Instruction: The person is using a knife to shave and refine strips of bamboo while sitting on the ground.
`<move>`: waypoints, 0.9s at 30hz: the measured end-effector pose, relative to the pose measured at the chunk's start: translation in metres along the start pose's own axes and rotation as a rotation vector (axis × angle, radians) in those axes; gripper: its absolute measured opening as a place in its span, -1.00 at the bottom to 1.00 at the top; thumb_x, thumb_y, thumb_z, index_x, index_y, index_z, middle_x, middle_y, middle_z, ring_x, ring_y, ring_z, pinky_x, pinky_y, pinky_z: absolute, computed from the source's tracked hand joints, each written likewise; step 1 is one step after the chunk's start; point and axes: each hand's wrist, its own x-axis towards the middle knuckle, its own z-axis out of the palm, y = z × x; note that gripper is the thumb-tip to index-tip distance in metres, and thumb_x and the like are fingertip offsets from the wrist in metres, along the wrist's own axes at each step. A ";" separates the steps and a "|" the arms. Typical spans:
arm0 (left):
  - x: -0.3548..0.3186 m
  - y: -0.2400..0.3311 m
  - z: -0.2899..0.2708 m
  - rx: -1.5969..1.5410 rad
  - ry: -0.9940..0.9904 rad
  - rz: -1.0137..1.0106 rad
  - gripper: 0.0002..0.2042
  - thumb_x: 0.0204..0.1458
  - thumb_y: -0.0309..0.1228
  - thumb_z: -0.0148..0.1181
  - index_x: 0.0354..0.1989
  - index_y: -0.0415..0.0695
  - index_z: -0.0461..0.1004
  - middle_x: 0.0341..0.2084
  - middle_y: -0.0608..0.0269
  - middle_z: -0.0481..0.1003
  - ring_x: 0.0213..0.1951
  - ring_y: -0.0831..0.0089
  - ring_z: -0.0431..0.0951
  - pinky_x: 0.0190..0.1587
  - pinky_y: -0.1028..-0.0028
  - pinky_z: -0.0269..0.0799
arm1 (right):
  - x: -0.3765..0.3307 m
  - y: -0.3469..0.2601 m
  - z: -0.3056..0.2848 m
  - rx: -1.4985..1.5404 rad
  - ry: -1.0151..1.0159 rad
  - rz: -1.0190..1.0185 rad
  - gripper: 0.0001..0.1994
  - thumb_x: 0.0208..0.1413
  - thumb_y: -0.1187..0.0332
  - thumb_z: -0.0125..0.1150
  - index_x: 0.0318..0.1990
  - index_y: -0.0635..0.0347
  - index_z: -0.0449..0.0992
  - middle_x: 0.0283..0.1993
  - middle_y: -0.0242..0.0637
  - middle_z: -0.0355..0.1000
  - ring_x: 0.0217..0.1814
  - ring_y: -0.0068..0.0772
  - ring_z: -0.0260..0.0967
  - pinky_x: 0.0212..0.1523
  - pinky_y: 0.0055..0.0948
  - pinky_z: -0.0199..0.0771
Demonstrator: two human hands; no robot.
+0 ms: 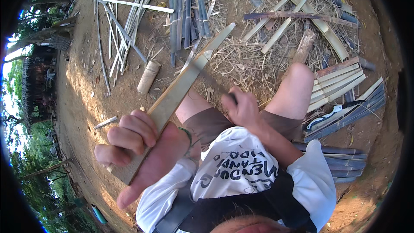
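My left hand point(163, 152) is closed around the lower end of a flat split bamboo strip point(181, 85). The strip slants up and to the right, with a paler, shaved-looking patch near its far end. In my right hand point(245, 111) is a knife point(219, 85), gripped by its dark handle. Its blade is smeared by motion and reaches toward the strip's right edge. Whether blade and bamboo touch, I cannot tell. Both hands are in front of my body, the right one between my bent knees.
Thin bamboo strips point(123, 39) and dark bamboo lengths point(187, 11) lie ahead on the dirt. Shavings point(241, 62) cover the ground by long split pieces point(319, 19). A short bamboo section point(149, 77) lies left. At right, a white-and-black-handled tool point(330, 116) rests on bamboo slats point(358, 110).
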 end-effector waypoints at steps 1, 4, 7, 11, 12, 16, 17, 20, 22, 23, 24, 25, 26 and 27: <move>-0.001 0.003 -0.008 0.004 -0.022 0.001 -0.29 -0.08 0.51 0.03 -0.43 0.00 0.15 -0.71 0.40 0.15 -0.73 0.60 0.12 -0.68 0.55 -0.02 | 0.009 0.008 -0.009 0.106 -0.102 0.181 -0.59 0.24 0.04 0.18 -0.34 0.28 0.49 -0.67 0.00 0.41 -0.58 0.14 0.45 -0.53 -0.06 0.42; 0.007 0.003 -0.007 0.030 0.043 0.002 -0.28 -0.09 0.52 0.02 -0.43 0.00 0.15 -0.72 0.40 0.15 -0.73 0.59 0.12 -0.69 0.55 -0.03 | 0.008 -0.003 -0.002 -0.024 -0.053 0.023 -0.58 0.25 0.04 0.16 -0.36 0.30 0.48 -0.67 0.00 0.41 -0.58 0.15 0.45 -0.53 -0.06 0.42; -0.004 -0.004 0.001 0.039 0.087 0.004 -0.26 -0.11 0.56 -0.04 -0.44 0.01 0.16 -0.73 0.41 0.14 -0.76 0.61 0.10 -0.73 0.55 -0.07 | -0.004 -0.047 -0.012 0.091 -0.081 -0.135 -0.55 0.26 -0.01 0.13 -0.42 0.27 0.48 -0.66 -0.05 0.37 -0.59 0.09 0.43 -0.55 -0.11 0.36; -0.003 -0.004 -0.004 -0.046 0.020 0.002 -0.17 -0.23 0.67 -0.13 -0.49 -0.02 0.23 -0.74 0.45 0.08 -0.73 0.63 0.02 -0.67 0.60 -0.20 | 0.006 0.009 -0.006 0.024 -0.050 -0.010 -0.52 0.24 -0.05 0.15 -0.44 0.26 0.50 -0.69 -0.07 0.34 -0.61 0.03 0.42 -0.55 -0.15 0.35; -0.001 -0.003 -0.010 -0.050 0.002 0.002 -0.17 -0.23 0.67 -0.15 -0.50 -0.02 0.23 -0.74 0.45 0.07 -0.74 0.63 0.01 -0.67 0.61 -0.21 | 0.013 0.019 -0.011 -0.011 -0.062 0.132 -0.52 0.23 -0.05 0.15 -0.44 0.26 0.49 -0.69 -0.07 0.33 -0.61 0.02 0.42 -0.55 -0.15 0.36; 0.009 -0.002 -0.017 -0.004 0.133 0.015 -0.15 -0.24 0.69 -0.22 -0.53 -0.02 0.20 -0.75 0.44 0.04 -0.75 0.64 -0.02 -0.68 0.61 -0.22 | 0.013 0.000 -0.005 -0.052 -0.063 0.105 -0.48 0.23 -0.08 0.14 -0.48 0.27 0.48 -0.69 -0.03 0.34 -0.60 0.04 0.43 -0.54 -0.10 0.36; 0.011 -0.004 -0.010 0.016 0.166 0.010 -0.15 -0.24 0.69 -0.23 -0.54 -0.02 0.19 -0.75 0.43 0.04 -0.74 0.64 -0.02 -0.68 0.61 -0.22 | 0.009 -0.014 -0.005 -0.146 -0.053 -0.022 -0.48 0.22 -0.09 0.15 -0.46 0.27 0.49 -0.67 -0.04 0.36 -0.58 0.10 0.43 -0.53 -0.10 0.38; 0.007 -0.005 0.000 -0.012 0.167 -0.014 -0.15 -0.25 0.71 -0.25 -0.55 -0.01 0.17 -0.74 0.42 0.02 -0.73 0.62 -0.02 -0.67 0.60 -0.22 | -0.003 -0.051 -0.016 0.027 -0.096 -0.262 -0.48 0.21 -0.10 0.15 -0.46 0.26 0.50 -0.66 -0.03 0.37 -0.55 0.17 0.43 -0.51 -0.09 0.40; 0.008 -0.009 0.001 -0.033 0.151 -0.025 -0.15 -0.25 0.71 -0.24 -0.55 -0.01 0.17 -0.74 0.43 0.03 -0.73 0.61 -0.01 -0.67 0.60 -0.21 | 0.005 -0.012 -0.009 -0.016 -0.016 -0.077 -0.45 0.22 -0.14 0.12 -0.44 0.26 0.55 -0.60 0.02 0.44 -0.52 0.17 0.47 -0.44 -0.06 0.46; 0.007 -0.010 0.000 -0.012 0.141 -0.014 -0.17 -0.23 0.68 -0.19 -0.52 -0.01 0.16 -0.73 0.42 0.06 -0.73 0.60 0.02 -0.68 0.59 -0.17 | 0.012 0.020 -0.006 -0.035 0.009 0.125 -0.43 0.23 -0.16 0.10 -0.44 0.27 0.56 -0.58 0.05 0.46 -0.51 0.16 0.49 -0.42 -0.06 0.48; 0.006 -0.008 -0.004 0.023 0.131 -0.001 -0.18 -0.20 0.65 -0.15 -0.48 -0.01 0.16 -0.73 0.42 0.09 -0.73 0.60 0.05 -0.69 0.58 -0.12 | 0.022 0.048 -0.007 -0.126 0.005 0.258 -0.39 0.24 -0.18 0.06 -0.44 0.32 0.56 -0.57 0.08 0.47 -0.49 0.14 0.50 -0.39 -0.06 0.49; 0.005 -0.007 -0.007 0.051 0.119 0.001 -0.20 -0.18 0.63 -0.11 -0.45 -0.02 0.15 -0.72 0.41 0.11 -0.72 0.59 0.07 -0.70 0.57 -0.07 | 0.029 0.075 -0.011 -0.218 0.009 0.400 -0.35 0.26 -0.19 0.03 -0.44 0.36 0.56 -0.56 0.12 0.48 -0.47 0.13 0.52 -0.37 -0.06 0.50; 0.004 -0.004 -0.003 0.012 0.117 0.001 -0.21 -0.17 0.62 -0.09 -0.45 -0.01 0.15 -0.72 0.41 0.12 -0.73 0.59 0.08 -0.70 0.57 -0.07 | 0.035 0.091 -0.015 -0.242 -0.027 0.444 -0.34 0.28 -0.18 -0.02 -0.37 0.39 0.59 -0.56 0.07 0.49 -0.41 0.15 0.54 -0.32 0.03 0.49; -0.003 -0.004 0.004 -0.015 0.118 0.004 -0.21 -0.17 0.61 -0.08 -0.45 -0.01 0.14 -0.72 0.40 0.13 -0.73 0.59 0.08 -0.70 0.57 -0.08 | 0.033 0.073 -0.023 -0.208 -0.020 0.405 -0.36 0.27 -0.17 0.00 -0.37 0.38 0.58 -0.59 0.07 0.47 -0.43 0.15 0.53 -0.35 0.02 0.49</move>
